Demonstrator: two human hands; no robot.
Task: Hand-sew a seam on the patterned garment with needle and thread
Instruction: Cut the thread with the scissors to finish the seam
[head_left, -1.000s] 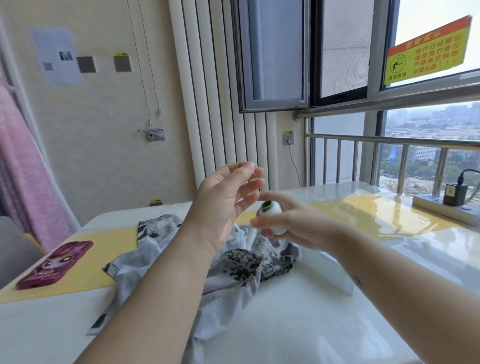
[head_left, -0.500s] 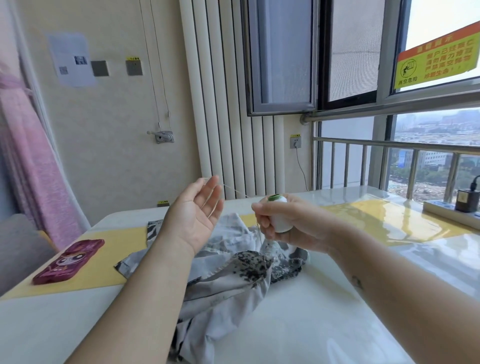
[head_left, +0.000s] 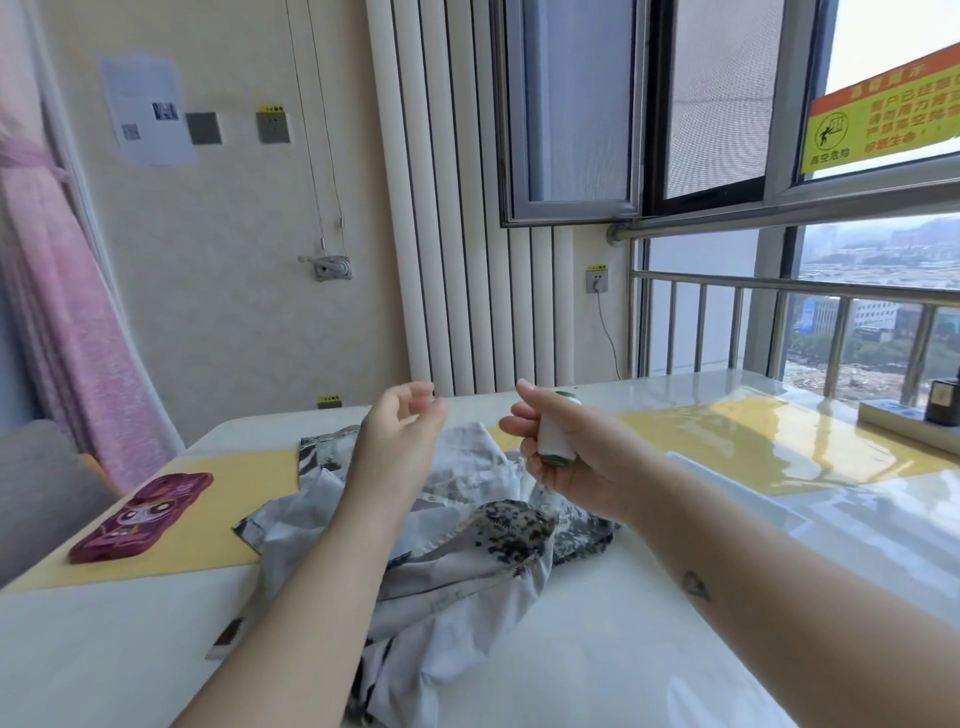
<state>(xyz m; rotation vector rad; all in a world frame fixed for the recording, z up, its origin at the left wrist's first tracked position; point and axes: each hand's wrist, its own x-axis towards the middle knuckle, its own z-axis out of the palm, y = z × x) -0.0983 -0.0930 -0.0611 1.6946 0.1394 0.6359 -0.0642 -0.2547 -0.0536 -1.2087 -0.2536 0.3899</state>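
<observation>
White table (head_left: 623, 649) by a high window, radiator behind. Garment (head_left: 457, 519) lies crumpled mid-table, grey-white with dark speckled patches, partly over a yellow mat (head_left: 234, 499); neither hand touches it. Right hand (head_left: 582, 457) raised above the cloth, fingers and thumb wrapped round a white spool (head_left: 553, 441) with green ends, spool roughly upright. Left hand (head_left: 400, 436) just beside it, also in the air, fingers loosely curled, thumb near forefinger. Thread too fine to make out, so cannot tell whether this hand pinches a loose end or holds nothing. No needle visible anywhere. Phone (head_left: 143, 517) in a pink case sits far left on the mat, well apart from the work.

Progress, as judged: very early. Looks like thread being drawn off the spool. Left to do: cut a length, thread the needle, knot, find the seam, stitch it. No stitching visible on the garment; seam not identifiable among the folds
</observation>
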